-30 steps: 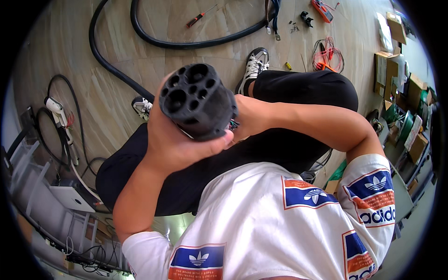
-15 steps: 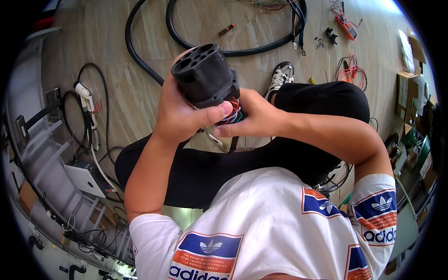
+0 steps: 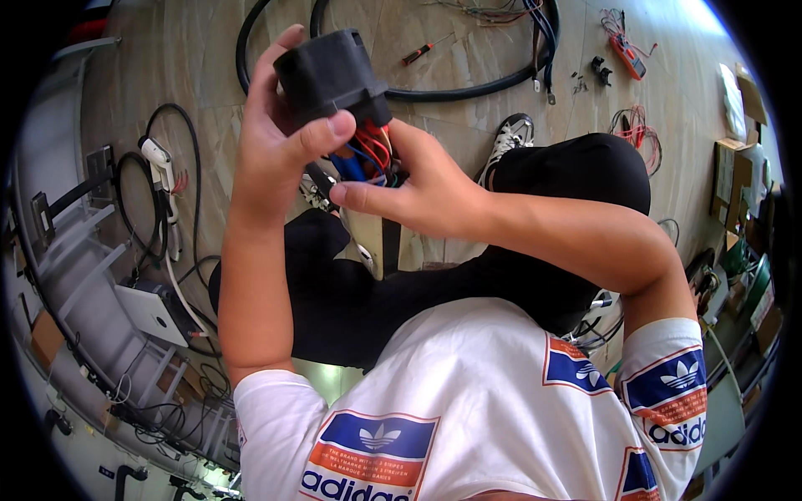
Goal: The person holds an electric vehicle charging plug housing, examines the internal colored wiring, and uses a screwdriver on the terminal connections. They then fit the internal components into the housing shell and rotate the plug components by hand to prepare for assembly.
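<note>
- My left hand [image 3: 271, 154] wraps the black connector housing [image 3: 332, 77], thumb pressed across its near edge.
- My right hand [image 3: 418, 188] pinches the coloured wires [image 3: 372, 150] just beneath the housing, right of my left thumb.

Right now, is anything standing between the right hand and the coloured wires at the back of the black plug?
Nothing visible does. The right hand already has its fingertips at the coloured wires, which come out of the black plug held by the left hand.
</note>
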Action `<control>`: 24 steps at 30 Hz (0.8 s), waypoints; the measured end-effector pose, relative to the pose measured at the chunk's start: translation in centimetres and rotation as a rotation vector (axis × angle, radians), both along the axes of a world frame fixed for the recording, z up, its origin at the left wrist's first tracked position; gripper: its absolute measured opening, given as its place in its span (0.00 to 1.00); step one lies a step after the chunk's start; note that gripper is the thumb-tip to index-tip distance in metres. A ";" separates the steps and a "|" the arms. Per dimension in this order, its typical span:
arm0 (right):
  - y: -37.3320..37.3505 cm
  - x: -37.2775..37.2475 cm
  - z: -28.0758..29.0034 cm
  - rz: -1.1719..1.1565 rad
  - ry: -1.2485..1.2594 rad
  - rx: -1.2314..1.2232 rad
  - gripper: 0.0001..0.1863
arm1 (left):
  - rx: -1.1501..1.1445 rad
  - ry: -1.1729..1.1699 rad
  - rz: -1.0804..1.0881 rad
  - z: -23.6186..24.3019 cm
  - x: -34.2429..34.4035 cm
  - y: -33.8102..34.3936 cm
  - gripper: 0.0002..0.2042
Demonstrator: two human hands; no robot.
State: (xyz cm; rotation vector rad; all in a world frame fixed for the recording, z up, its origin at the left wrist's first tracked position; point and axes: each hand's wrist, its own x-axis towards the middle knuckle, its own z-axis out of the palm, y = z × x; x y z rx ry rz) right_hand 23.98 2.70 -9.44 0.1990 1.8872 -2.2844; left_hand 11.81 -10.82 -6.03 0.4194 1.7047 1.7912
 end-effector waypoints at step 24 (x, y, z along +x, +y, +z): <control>-0.3 -1.8 -1.1 -0.031 0.061 0.222 0.25 | -0.236 0.431 0.062 -0.6 -2.6 -0.1 0.34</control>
